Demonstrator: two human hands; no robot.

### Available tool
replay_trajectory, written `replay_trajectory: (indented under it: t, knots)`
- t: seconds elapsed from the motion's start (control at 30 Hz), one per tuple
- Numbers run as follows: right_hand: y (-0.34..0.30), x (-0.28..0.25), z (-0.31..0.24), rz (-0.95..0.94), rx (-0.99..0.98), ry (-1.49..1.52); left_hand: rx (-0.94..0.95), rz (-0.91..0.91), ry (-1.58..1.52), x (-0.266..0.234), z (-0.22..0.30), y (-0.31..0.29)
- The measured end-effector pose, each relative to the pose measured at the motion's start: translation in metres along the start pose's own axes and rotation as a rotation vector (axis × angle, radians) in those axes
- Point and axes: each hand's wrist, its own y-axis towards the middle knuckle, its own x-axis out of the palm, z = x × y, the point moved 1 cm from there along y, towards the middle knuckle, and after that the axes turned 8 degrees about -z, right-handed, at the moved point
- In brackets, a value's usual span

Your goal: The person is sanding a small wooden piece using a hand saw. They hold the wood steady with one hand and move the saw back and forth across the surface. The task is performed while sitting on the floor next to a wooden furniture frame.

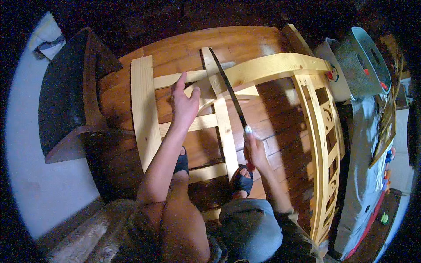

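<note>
My right hand is wrapped round the handle of what looks like a handsaw, with a long, narrow, dark blade; its teeth cannot be made out. A bit of red shows below the fist. The blade slants up and left, passing over a curved pale wooden rail. On the other side, my left hand is at the rail's left end, thumb and index finger stretched apart. Whether its palm presses on the wood is hidden. Beneath lies a ladder-like wooden frame with flat crosspieces, between and beyond my feet.
A slatted wooden panel with cut-out shapes extends along the right, joined to the rail. Behind it are a light blue-green plastic basket and a pale cloth. A dark-padded chair is at the left, on the brown plank floor.
</note>
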Motion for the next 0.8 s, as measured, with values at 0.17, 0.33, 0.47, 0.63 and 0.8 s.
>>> replay_trajectory:
  t: [0.17,0.33,0.47,0.63,0.8]
  knots:
    - [-0.069,-0.001,0.069,0.147,-0.1,-0.043,0.064,0.064,0.1,-0.01,-0.005,0.003]
    - [-0.011,0.004,0.001,0.087,-0.091,-0.255,0.065,0.071,0.021,-0.002,-0.002,0.007]
    - [0.021,0.004,-0.003,0.126,-0.168,-0.254,0.1,0.075,-0.018,0.005,-0.008,0.006]
    - [-0.082,-0.014,0.083,0.222,-0.106,-0.016,0.089,0.081,0.067,-0.006,-0.011,0.002]
    - [-0.052,-0.01,0.026,0.153,-0.137,-0.394,0.032,0.099,-0.018,-0.008,-0.012,0.004]
